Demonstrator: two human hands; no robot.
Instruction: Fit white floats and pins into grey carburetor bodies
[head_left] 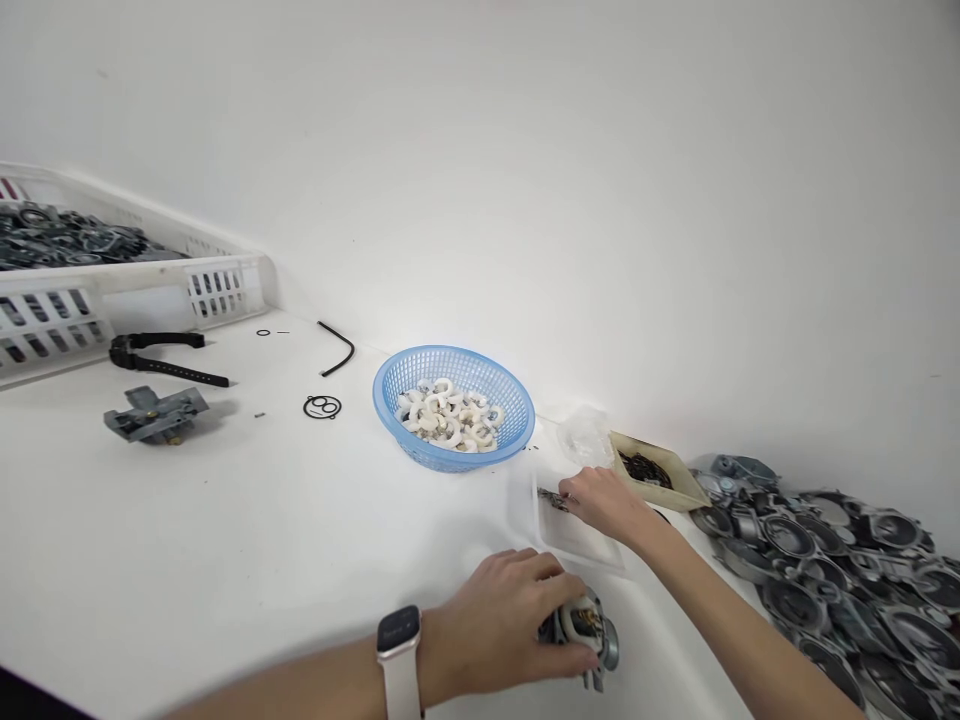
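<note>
My left hand [517,615], with a watch on its wrist, is wrapped round a grey metal part [609,645] that has a white ring-shaped piece on it, low in the head view. Up and to the right of it, my right hand [604,500] reaches into a shallow clear tray [581,545]. Its fingertips are closed at small dark pieces [553,498] in the tray; whether they hold one is too small to tell. Behind the tray sits a blue basket [450,460] with white curved pieces [448,415].
Grey metal parts [832,560] are heaped at the right, beside a cream box [671,495] and a plastic bag [587,435]. At the left are a white crate [172,290], a black watch [176,370], a metal part [155,415], black rings [322,407] and a bent tube [345,345].
</note>
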